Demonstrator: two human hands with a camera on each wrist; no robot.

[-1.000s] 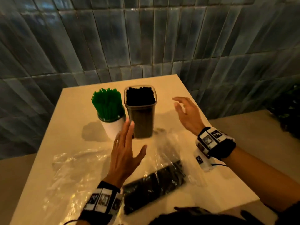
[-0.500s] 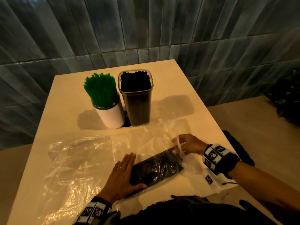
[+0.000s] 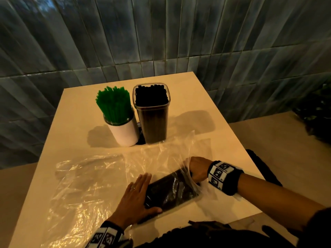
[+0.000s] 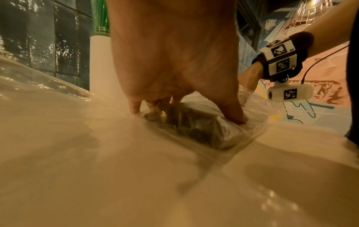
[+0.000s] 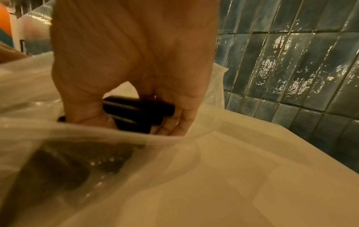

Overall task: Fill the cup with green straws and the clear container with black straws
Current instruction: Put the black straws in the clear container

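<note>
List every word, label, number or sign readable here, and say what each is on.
No readable words or numbers.
Right wristband: black-and-white square marker patterns, no letters; small marks at the tag edges too blurred to read.
Left wristband: the same marker patterns, no text.
Cup, clear container, plastic bag: no labels seen.

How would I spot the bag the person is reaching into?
Start at the pale table; the cup and clear container stand at its middle. Nearer the person, between both hands, lies a clear plastic bag. Unlike the empty wrapper beside it, it holds black straws.
</note>
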